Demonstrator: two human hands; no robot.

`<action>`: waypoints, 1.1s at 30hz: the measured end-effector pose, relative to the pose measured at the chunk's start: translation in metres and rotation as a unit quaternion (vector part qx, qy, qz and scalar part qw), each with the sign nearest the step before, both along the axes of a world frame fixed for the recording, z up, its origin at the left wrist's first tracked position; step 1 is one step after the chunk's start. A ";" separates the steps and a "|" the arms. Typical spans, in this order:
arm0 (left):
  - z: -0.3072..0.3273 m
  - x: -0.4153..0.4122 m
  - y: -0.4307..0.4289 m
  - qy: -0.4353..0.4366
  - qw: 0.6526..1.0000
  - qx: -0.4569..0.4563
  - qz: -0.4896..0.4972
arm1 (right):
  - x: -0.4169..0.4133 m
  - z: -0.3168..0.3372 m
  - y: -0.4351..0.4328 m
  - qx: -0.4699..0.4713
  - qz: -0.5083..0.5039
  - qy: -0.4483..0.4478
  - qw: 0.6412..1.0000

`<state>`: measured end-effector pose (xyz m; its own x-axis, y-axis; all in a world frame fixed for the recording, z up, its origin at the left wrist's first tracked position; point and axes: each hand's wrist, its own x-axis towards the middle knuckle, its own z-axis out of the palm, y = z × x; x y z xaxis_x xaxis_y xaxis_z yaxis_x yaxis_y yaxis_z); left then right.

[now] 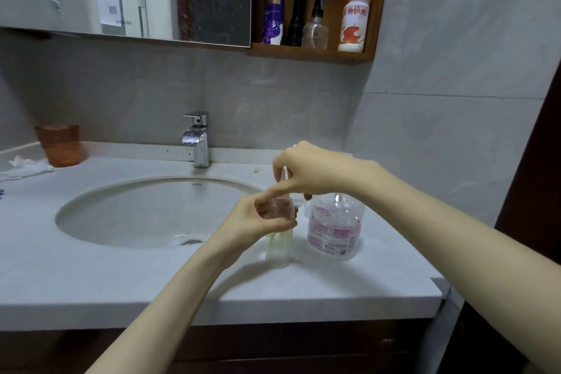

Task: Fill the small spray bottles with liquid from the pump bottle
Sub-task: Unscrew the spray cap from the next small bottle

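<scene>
Bathroom vanity, as seen from beside it:

1. Pale grey stone countertop (91,282).
2. Oval white ceramic basin (91,206), sunk into the countertop.
3. Brown wooden wall shelf (309,53), high above the basin's right side, holding four bottles.
4. Clear round plastic pump bottle with pink label (335,231), upright just right of the basin.
5. Right hand (315,173), above the pump bottle, fingers curled, tips pinching a thin whitish stem (285,174).
6. Left hand (258,218), at the basin's right rim, fingers wrapped round item 9.
7. Orange translucent tumbler (60,146), behind the basin's left end.
8. Chrome tap (197,140), behind the basin.
9. Small clear spray bottle (280,249), upright between basin and pump bottle, under the stem.
</scene>
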<state>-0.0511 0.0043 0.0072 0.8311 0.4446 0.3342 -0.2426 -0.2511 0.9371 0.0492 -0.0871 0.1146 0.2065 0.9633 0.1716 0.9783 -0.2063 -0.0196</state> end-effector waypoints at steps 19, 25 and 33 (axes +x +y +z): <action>0.002 0.000 -0.003 0.014 1.000 0.025 0.011 | -0.004 0.014 -0.002 -0.092 0.001 0.112 0.989; 0.003 0.000 -0.006 0.016 1.000 0.020 0.007 | -0.002 0.007 0.002 -0.046 -0.020 0.042 0.998; 0.002 -0.002 -0.004 0.010 1.000 0.004 0.010 | -0.001 0.032 -0.026 0.115 0.026 0.070 0.991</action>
